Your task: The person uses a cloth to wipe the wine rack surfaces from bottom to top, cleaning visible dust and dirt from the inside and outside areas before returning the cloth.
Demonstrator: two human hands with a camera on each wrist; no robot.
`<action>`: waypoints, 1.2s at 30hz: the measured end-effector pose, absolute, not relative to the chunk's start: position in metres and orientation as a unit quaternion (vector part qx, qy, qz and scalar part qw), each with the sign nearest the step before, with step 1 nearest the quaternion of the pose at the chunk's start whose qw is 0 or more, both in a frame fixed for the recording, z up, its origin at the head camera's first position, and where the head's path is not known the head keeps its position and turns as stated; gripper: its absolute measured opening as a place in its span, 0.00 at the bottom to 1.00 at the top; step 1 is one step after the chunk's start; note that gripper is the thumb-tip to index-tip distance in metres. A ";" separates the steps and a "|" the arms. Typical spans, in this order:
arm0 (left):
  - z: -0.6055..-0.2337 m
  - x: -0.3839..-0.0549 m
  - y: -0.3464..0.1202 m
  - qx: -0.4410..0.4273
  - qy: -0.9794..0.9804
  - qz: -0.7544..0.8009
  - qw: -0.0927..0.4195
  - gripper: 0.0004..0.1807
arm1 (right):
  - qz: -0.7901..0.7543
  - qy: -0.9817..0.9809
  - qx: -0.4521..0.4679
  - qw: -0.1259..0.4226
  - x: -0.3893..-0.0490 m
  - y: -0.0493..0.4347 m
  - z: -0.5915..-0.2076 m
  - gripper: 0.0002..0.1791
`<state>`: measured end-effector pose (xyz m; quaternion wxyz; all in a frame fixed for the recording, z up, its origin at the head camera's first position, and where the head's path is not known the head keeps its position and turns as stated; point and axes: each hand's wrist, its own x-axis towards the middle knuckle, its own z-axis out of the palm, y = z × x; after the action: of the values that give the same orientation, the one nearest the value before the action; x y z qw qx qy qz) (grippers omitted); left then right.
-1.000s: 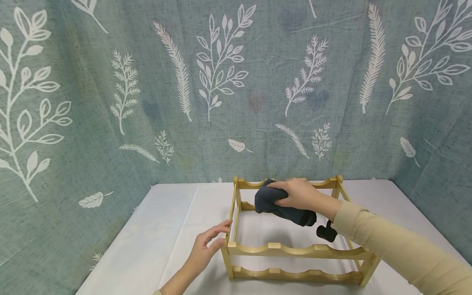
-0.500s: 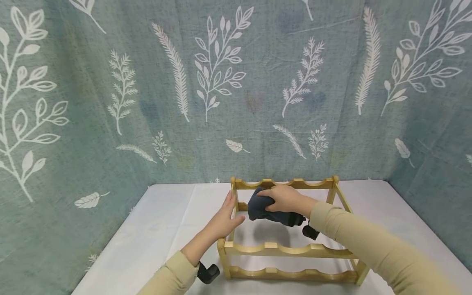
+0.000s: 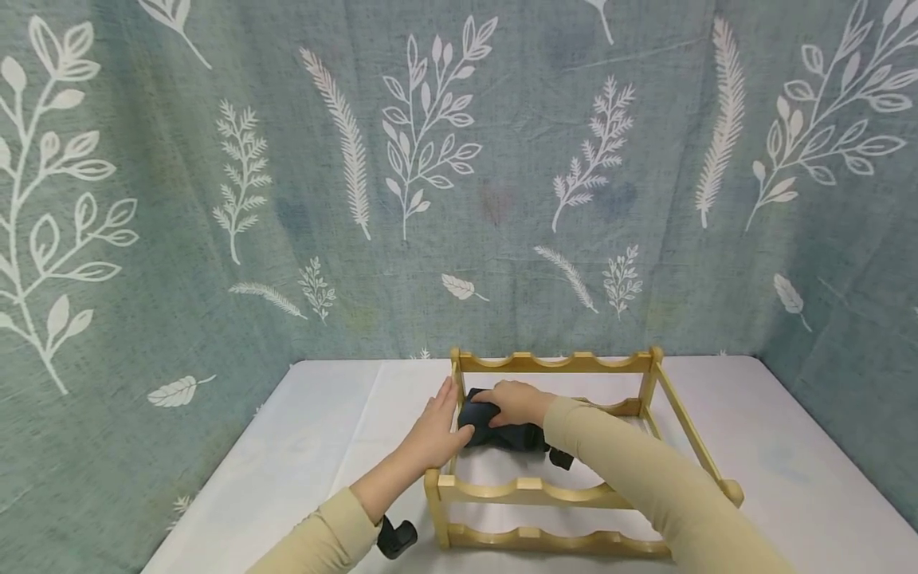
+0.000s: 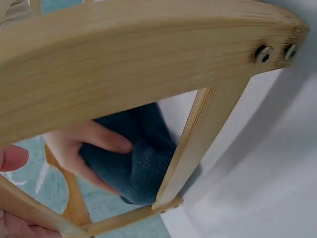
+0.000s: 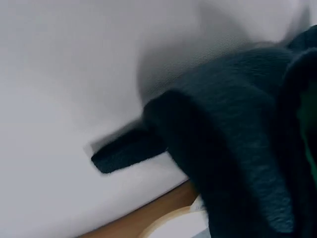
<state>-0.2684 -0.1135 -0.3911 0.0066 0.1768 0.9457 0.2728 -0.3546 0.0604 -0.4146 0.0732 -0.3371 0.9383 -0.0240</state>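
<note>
A bundle of dark blue cloth (image 3: 495,426) hangs low inside the wooden bottle rack (image 3: 559,488), near its left end. My right hand (image 3: 516,402) grips it from above, thumb and fingers curled on the fabric. Seen through the rack frame in the left wrist view, the cloth (image 4: 141,168) bulges beside an upright, low between the bars. In the right wrist view, the cloth (image 5: 223,129) has a flap sticking out and a bit of green at its right edge. My left hand (image 3: 430,434) rests along the rack's top left rail, fingers straight and thumb apart.
The rack has scalloped bars at front and back on two levels, and stands on a white-covered table (image 3: 337,422). A leaf-patterned grey-green curtain (image 3: 502,175) surrounds the back and sides. Black wrist devices (image 3: 396,538) sit under both sleeves.
My right hand has lowered the cloth and moved it left inside the rack. My left hand has shifted from the front corner to farther back along the left rail.
</note>
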 end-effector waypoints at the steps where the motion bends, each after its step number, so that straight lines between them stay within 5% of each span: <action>1: -0.391 -0.268 -0.113 0.176 0.946 0.271 0.005 0.39 | -0.022 0.940 -0.334 0.069 -0.355 0.059 -0.416 0.29; 36: -0.392 -0.267 -0.111 0.174 0.954 0.243 -0.012 0.40 | 0.068 0.958 -0.257 0.108 -0.338 0.176 -0.390 0.25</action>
<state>-0.2671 -0.1110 -0.3918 -0.0116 0.1738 0.9542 0.2433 -0.3378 0.1760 -0.3900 0.1078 -0.2568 0.9580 0.0682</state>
